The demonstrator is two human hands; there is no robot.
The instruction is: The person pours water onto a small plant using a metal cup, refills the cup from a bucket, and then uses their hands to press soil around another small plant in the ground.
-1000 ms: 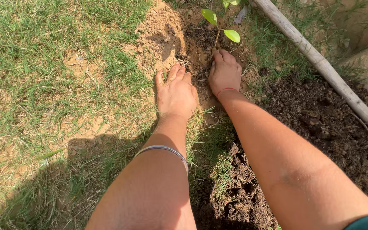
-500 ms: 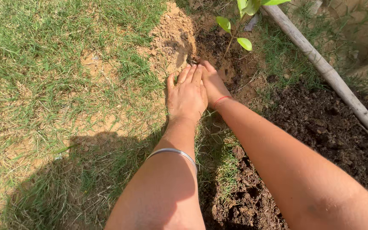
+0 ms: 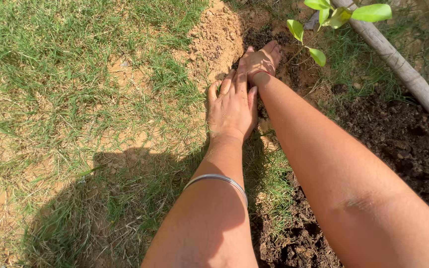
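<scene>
hands: both lay palm down on the ground, side by side at the foot of a small planting.
left hand [image 3: 233, 106]: flat on sandy soil and thin grass, fingers [image 3: 228, 82] straight and close together, released, grasping nothing; a silver bangle [image 3: 218, 179] sat on that forearm.
right hand [image 3: 260, 60]: farther out, just past the left fingertips, pressed onto dark loose earth beside the sapling stem; its fingers lay spread and flat, released, holding nothing; a thin red thread [image 3: 260, 73] circled the wrist.
sapling [image 3: 319, 20]: a slim stem with a few bright green leaves, standing in dark soil just right of the right hand, near the upper edge of the view.
sandy mound [image 3: 214, 39]: pale, crumbly soil heaped just left of the right hand.
dark soil patch [image 3: 398, 144]: turned earth to the right of the right forearm.
pole [image 3: 403, 69]: a pale wooden pole lay slanted across the upper right corner, behind the sapling.
grass [image 3: 65, 74]: patchy lawn covered the left side, with the person's shadow falling low across it.
</scene>
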